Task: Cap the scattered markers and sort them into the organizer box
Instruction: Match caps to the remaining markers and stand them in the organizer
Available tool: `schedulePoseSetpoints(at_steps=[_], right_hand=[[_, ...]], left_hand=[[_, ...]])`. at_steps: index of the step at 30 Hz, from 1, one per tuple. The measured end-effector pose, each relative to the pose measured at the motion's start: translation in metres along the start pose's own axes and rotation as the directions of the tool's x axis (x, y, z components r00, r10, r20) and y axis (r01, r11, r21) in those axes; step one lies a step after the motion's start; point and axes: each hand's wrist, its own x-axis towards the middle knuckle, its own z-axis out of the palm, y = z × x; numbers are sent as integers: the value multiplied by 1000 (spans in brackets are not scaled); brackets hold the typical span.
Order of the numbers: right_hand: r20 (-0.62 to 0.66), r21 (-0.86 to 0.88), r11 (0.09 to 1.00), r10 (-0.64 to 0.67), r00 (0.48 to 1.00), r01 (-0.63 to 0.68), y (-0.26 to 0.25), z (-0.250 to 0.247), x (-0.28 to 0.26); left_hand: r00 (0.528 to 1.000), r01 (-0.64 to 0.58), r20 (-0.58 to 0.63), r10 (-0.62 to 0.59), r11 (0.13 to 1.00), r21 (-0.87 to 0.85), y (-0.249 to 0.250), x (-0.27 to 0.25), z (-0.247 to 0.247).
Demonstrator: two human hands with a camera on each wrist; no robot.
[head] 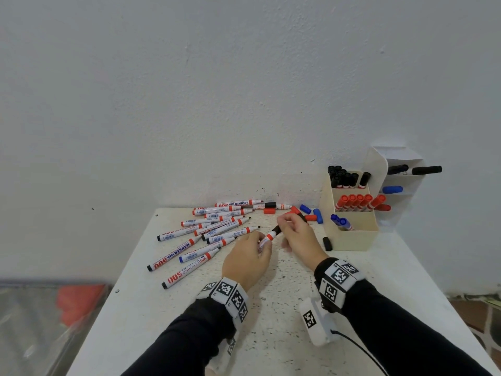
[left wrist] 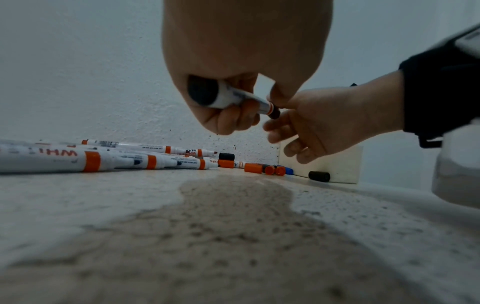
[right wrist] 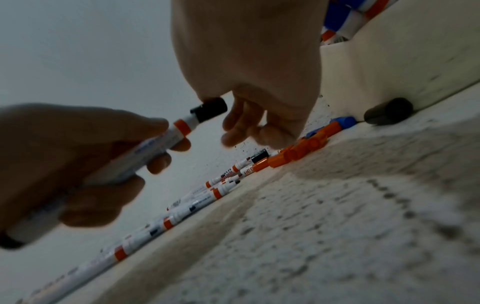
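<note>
My left hand (head: 256,251) grips a white marker (head: 267,238) with an orange band, tip pointing up and right. My right hand (head: 288,225) pinches a black cap (head: 277,229) that sits on the marker's tip. The right wrist view shows the cap (right wrist: 209,109) on the marker (right wrist: 166,139), pinched from above. The left wrist view shows the marker (left wrist: 233,96) in my curled fingers. Several uncapped markers (head: 211,229) lie scattered at the left. The cream organizer box (head: 352,238) stands at the right with black, red and blue markers upright in separate compartments.
Loose caps lie near the wall: red (head: 269,211), black (head: 270,205), blue (head: 305,208). Another black cap (head: 327,243) rests against the box front. A white shelf unit (head: 393,185) stands behind the box. The table's left edge drops to a plastic bag (head: 67,308).
</note>
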Motion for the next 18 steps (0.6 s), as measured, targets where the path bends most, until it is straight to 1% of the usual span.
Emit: schedulePoseSetpoints(at_steps=[1,3,5,7,11,13,16,17,18], right_hand=[[-1,-63,997,34,999,-34,1,-1,0],[-18,-162,984,75,997,-77,2,-2,0],[-26,-175,980,90,996,-93,0,0,-1],[-25,-148,984,92,995,-94,-2,4,-3],[-16,-127,990,67,998,-69,-3,11,-7],[-9,-92,993,77,997,-78,-3,12,-8],[-6,-17,996,83,997,-83,-4,13,-10],[-9,-16,998,68,998,-68,-5,13,-11],[-15,-33,999,41,999,-42,-8,13,-12]], left_hand=[[1000,-21,13,21,1000,5,1,-1,-1],[996,-66,65,62,995,71,3,-3,-2],[991,-84,118,67,985,150,7,-5,-2],[984,-75,169,47,984,164,10,-5,-3],[962,-19,272,27,999,-33,12,-4,-8],[946,5,323,19,997,-73,15,-1,-13],[915,111,401,-37,980,-162,19,2,-18],[913,132,406,-43,972,-193,19,3,-18],[921,125,389,-36,971,-206,19,3,-18]])
